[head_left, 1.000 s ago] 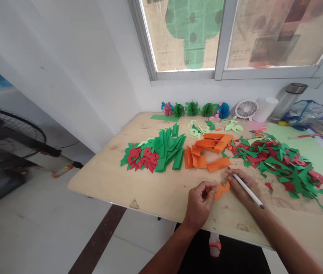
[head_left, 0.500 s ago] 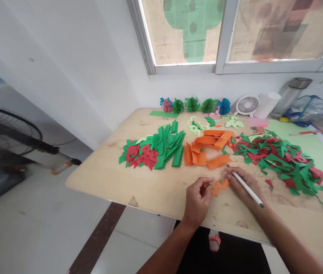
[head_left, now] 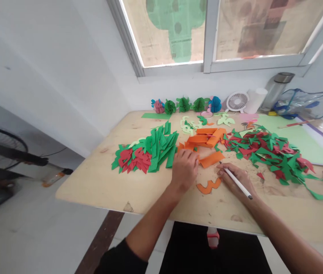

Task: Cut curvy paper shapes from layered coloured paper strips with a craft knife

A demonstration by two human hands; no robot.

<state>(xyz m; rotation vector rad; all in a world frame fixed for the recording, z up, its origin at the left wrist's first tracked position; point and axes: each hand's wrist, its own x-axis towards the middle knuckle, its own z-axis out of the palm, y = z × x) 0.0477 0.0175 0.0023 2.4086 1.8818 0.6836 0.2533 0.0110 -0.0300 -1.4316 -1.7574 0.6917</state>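
My right hand is closed around a white pen, its dark tip pointing up and left. Its fingertips are by the right end of a wavy orange paper cutout, which lies flat on the table. My left hand reaches over the left part of the folded orange paper strips, back of the hand up. Its fingers bend down among them, and the fingertips are hidden, so I cannot tell whether it grips one.
Red cut paper shapes and green folded strips lie left. A heap of red and green scraps spreads right. Behind are honeycomb paper figures, a small white fan, a bottle and a clear pouch.
My left hand has left the orange cutout and moved up and left onto the orange strips. The cutout now lies in plain sight. My right hand still holds the pen; the view has shifted slightly.
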